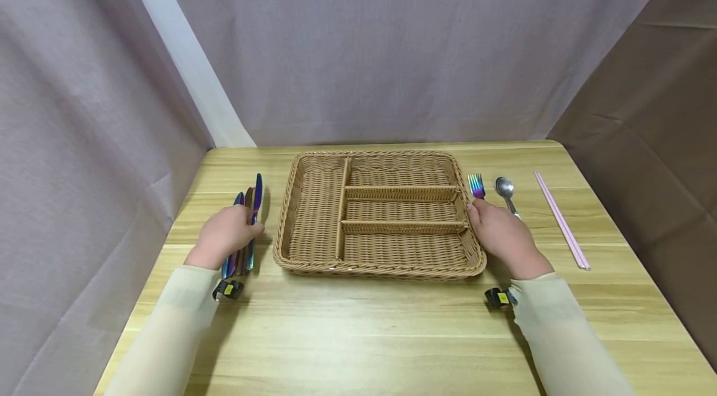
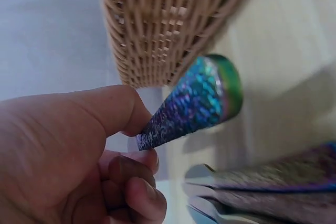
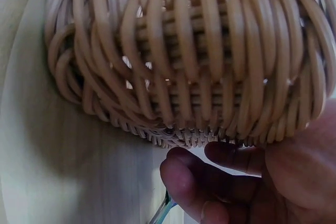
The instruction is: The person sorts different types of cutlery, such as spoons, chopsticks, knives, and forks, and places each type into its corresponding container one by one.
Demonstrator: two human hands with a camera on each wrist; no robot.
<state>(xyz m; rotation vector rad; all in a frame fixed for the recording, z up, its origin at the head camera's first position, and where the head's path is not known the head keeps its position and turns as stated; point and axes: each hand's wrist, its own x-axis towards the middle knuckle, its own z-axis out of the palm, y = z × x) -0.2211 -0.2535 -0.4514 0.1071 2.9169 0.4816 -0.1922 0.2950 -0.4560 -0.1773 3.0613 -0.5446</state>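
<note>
My left hand point(image 1: 226, 235) pinches a table knife point(image 2: 184, 106) between thumb and fingers. Its handle is patterned and iridescent, blue-green at the end, and in the head view its dark blue blade points away from me. Other knives point(image 2: 278, 184) lie side by side just below and beside that hand. In the middle stands a woven wicker basket point(image 1: 338, 243) with dividers. At its right side, my right hand point(image 1: 504, 235) grips the rim, thumb on top and fingers against the outer wall; the exact contact is partly hidden.
Right of the basket lie a rainbow-coloured fork point(image 1: 476, 185), partly covered by the right hand, a silver spoon point(image 1: 505, 187) and pink chopsticks point(image 1: 562, 220). The wooden table point(image 1: 358, 334) ends at grey curtains point(image 1: 358, 47) behind and to the left.
</note>
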